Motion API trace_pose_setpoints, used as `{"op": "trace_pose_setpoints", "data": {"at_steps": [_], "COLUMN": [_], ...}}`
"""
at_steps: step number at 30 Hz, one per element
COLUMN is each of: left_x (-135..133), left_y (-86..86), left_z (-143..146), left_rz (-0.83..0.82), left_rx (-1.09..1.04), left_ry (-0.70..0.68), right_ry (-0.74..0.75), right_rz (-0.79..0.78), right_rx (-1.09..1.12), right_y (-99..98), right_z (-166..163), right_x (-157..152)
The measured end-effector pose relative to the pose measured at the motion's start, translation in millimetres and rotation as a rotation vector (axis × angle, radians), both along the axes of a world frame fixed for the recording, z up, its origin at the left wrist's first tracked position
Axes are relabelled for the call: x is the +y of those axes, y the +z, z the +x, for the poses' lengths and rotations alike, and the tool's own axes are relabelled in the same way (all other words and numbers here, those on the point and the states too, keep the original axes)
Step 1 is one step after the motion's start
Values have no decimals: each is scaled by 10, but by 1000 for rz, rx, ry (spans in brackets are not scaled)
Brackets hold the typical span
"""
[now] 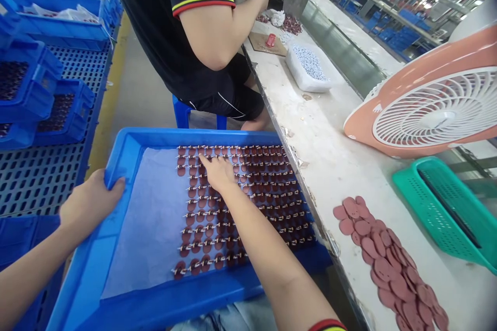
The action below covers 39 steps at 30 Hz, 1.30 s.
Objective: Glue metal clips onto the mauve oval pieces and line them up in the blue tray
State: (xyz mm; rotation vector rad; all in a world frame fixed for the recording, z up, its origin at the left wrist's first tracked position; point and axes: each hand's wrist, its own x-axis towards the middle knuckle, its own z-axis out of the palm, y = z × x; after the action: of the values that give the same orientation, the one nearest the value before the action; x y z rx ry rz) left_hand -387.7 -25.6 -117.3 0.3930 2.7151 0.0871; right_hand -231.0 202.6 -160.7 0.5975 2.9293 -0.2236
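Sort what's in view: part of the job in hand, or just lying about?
In the job:
Blue tray, gripped by left hand
Pale liner sheet
Rows of reddish discs, right hand over them
Loose disc pile, probably

Just lying about, seemingly:
Orange fan
Green basket
White tub

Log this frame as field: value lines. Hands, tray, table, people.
left hand: gripping the left rim of the blue tray
right hand: index finger extended at the disc rows; contact unclear
tray contents: disc rows on a pale sheet, whose left part is bare
table: loose reddish discs, green basket, orange-and-white fan
people nearby: one co-worker, dark shirt, beyond the tray
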Motion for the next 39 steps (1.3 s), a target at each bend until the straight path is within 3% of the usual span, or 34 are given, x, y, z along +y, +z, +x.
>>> {"op": "trace_pose_setpoints", "data": {"at_steps": [39], "left_x": [-29], "left_y": [-29], "left_z": [-42], "left_rz": [-1], "left_rx": [-8], "left_ry": [-9], "right_ry": [48], "right_rz": [-81], "right_rx": [46], "right_y": [101], "right_z": [-167], "right_x": [-293]}}
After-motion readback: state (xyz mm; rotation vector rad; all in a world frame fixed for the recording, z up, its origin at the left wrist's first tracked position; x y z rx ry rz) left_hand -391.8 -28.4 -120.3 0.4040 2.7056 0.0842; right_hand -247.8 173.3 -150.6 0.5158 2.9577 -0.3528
